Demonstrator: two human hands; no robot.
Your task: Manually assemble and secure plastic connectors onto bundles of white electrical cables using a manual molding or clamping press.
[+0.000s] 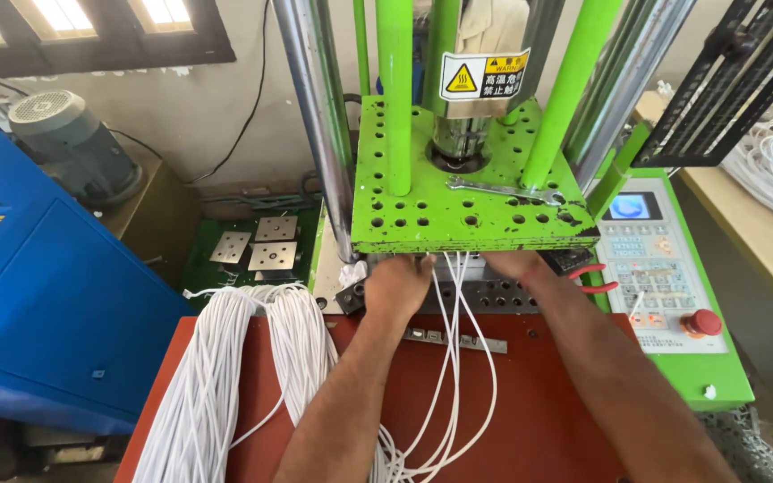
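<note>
Left hand (397, 284) reaching under perforated green metal press plate (458, 210), fingers curling on thin white cables (454, 304) looping back toward the wrist, right hand (513, 263) alongside, grip hidden, cannot tell, big white cable bundle (225, 376) lying left of the forearm

A few thin white cables (454, 358) run in long loops from under the front edge of the green perforated plate (467, 192) back across the red surface (547, 402). Their far ends vanish beneath the plate, hidden there. A thick bundle of white cables (243, 376) lies left of them, draped over the near edge of the surface.
</note>
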